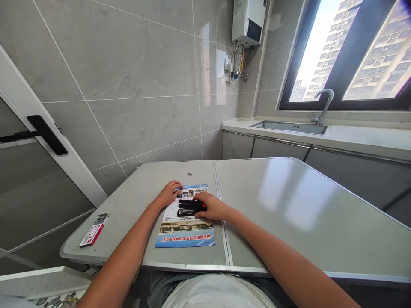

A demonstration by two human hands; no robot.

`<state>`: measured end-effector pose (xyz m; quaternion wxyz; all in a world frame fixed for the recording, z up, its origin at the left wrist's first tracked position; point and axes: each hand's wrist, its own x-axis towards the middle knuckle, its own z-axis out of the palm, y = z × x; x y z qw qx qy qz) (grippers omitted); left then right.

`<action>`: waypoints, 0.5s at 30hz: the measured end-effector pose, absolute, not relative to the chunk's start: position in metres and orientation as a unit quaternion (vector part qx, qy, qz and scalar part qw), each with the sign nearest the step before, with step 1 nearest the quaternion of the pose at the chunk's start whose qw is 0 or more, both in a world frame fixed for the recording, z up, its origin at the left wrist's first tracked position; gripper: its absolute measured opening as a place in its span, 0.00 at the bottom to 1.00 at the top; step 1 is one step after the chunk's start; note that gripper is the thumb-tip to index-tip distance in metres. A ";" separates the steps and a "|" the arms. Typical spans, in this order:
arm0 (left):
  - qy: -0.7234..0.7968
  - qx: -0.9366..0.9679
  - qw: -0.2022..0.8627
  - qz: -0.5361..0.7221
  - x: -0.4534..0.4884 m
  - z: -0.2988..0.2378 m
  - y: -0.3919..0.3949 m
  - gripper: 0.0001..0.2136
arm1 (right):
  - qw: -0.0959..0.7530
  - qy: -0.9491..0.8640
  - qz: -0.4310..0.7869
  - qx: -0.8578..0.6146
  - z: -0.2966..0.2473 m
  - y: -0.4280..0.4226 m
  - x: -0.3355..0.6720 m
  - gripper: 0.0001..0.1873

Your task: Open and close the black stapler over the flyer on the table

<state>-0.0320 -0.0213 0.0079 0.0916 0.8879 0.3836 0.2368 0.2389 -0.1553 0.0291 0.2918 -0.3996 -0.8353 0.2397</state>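
While the blue-and-white printed paper leaflet (186, 240) lies on the pale grey bench (272, 231), thin and probably easy to crease, the black, elongated stapler (188, 205) over its middle looks stiff and fairly light, best gripped at its right end. There the right hand (210, 206) is clamped around it. Beyond, the left hand (168, 193), fingers loosely bent, touches the leaflet's far left corner.

Upside-down red Chinese characters (187, 239), “汽车” and “有限公司” among them, on the leaflet (187, 224)
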 end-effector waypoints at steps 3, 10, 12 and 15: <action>0.374 0.891 0.094 0.239 -0.031 0.008 -0.023 0.12 | 0.281 -0.845 0.226 -0.396 0.031 -0.157 0.244 0.25; 0.367 0.889 0.103 0.255 -0.027 0.012 -0.026 0.11 | 0.287 -0.844 0.207 -0.403 0.030 -0.160 0.234 0.17; 0.368 0.887 0.102 0.260 -0.027 0.012 -0.026 0.11 | 0.275 -0.848 0.202 -0.406 0.029 -0.160 0.233 0.14; 0.364 0.888 0.102 0.262 -0.028 0.011 -0.024 0.11 | 0.265 -0.850 0.199 -0.410 0.028 -0.159 0.233 0.14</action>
